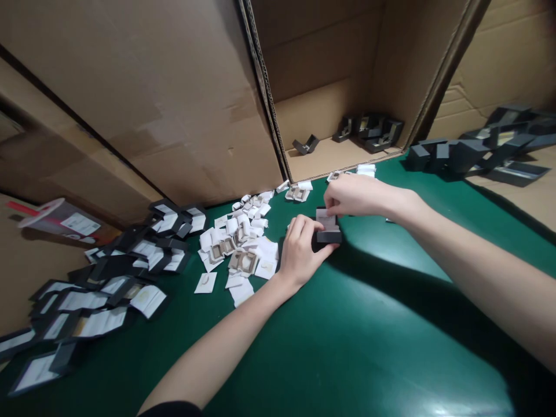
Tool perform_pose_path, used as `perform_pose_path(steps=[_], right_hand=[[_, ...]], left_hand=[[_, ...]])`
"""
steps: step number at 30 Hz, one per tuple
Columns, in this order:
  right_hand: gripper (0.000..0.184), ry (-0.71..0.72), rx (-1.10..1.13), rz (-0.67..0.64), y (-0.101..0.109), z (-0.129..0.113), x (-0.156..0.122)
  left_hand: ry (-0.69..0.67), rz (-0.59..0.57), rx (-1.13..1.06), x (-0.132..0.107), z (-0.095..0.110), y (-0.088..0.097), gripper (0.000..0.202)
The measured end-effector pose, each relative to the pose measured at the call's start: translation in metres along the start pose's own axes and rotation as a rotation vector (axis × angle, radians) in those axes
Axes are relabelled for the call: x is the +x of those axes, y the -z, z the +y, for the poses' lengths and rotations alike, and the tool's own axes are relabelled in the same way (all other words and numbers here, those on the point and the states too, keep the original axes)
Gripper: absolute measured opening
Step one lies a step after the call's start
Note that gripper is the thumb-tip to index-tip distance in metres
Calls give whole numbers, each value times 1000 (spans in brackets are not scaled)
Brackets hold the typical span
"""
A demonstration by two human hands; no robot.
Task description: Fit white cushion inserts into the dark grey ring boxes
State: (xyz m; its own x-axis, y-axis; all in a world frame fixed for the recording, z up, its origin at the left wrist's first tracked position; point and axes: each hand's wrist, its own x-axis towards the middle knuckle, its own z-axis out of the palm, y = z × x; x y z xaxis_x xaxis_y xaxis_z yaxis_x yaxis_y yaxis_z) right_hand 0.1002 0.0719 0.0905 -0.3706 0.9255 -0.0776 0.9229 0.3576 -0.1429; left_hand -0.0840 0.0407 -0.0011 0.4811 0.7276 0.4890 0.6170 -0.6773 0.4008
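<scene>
My left hand [299,249] is wrapped round a small black box [329,234] that stands open on the green table [369,324]. My right hand [354,196] reaches in from the right and pinches a white insert [325,216] at the top of that box. Both hands meet over the box near the table's middle. Just left of my left hand lies a heap of white inserts [243,243].
Several open black boxes [117,278] are strewn along the left. A big open cardboard carton [330,104] at the back holds a few black boxes [369,130]. More black boxes [482,147] pile up at the far right. A cup [61,220] lies on its side at the left edge.
</scene>
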Motion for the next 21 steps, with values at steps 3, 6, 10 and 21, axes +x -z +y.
perform_pose_path(steps=[3,6,10,21], right_hand=[[12,-14,-35,-15,2,-1,-2],[13,-20,-73,-4,2,-3,-2],[15,7,-100,-8,-1,-3,0],[15,17,-243,13,-13,-1,8]], left_hand=[[26,0,-34,0,1,0,32],[28,-1,-50,0,1,0,32],[36,-8,-70,0,-1,-1,33],[14,7,-89,0,1,-1,30]])
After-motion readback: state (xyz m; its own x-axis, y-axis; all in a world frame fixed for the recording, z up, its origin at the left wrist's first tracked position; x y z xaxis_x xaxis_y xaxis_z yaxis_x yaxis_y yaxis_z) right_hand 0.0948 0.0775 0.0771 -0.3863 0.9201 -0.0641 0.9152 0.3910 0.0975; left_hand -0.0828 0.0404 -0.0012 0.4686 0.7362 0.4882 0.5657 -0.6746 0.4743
